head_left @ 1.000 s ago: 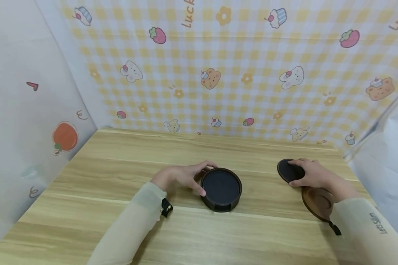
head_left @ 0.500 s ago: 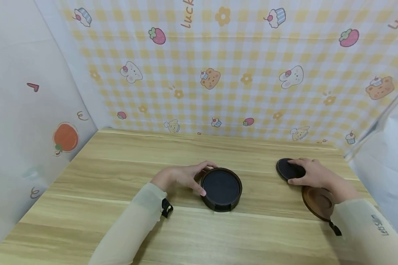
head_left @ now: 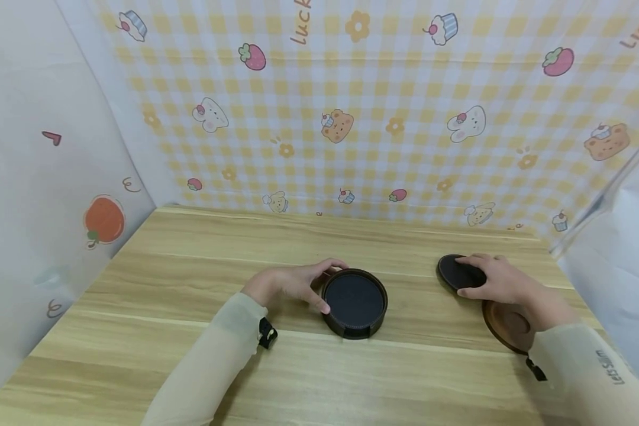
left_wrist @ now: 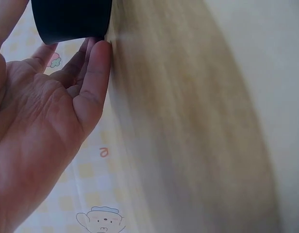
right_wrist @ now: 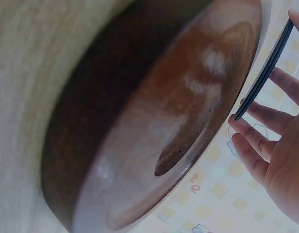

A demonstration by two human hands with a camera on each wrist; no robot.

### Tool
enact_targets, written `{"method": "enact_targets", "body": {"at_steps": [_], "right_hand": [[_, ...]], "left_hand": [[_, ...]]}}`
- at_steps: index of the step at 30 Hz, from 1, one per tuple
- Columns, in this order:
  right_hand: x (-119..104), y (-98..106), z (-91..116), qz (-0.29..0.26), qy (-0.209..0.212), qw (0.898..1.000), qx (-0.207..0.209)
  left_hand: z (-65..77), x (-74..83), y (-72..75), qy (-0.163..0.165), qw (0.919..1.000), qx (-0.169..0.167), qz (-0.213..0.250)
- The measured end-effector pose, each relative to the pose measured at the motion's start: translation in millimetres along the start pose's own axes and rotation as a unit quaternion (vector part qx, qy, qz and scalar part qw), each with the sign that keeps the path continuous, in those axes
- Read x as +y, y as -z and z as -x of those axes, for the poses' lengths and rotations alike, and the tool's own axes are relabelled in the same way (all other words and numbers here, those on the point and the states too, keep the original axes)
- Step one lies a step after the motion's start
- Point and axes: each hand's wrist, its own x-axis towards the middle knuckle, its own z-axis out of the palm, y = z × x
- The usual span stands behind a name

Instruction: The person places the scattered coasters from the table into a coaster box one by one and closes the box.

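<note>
A round black coaster holder with a notched front stands mid-table in the head view, a black coaster lying inside its rim. My left hand grips the holder's left side, thumb at the front and fingers behind; the left wrist view shows fingertips against its dark wall. On the right, my right hand holds another black coaster between thumb and fingertips. That thin disc appears edge-on in the right wrist view. Beneath the right wrist sits a round brown wooden saucer, partly hidden by the sleeve.
Light wood-grain tabletop extends around both hands. A yellow checked cloth with cartoon prints hangs along the back edge, and a white sheet borders the left side. Black wrist straps sit over the pale sleeves.
My right hand has shifted slightly left with the coaster, whose left edge now looks tilted up. The left hand and the coaster holder stay in place.
</note>
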Motion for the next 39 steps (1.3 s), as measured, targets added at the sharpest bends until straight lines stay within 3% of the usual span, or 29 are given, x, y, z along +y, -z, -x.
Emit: {"method": "enact_targets", "body": {"at_steps": [39], "right_hand": [[-69.0, -5.1, -7.3, 0.027, 0.087, 0.995, 0.03]], "left_hand": [[0.2, 3.2, 0.0, 0.006, 1.0, -0.004, 0.004]]}}
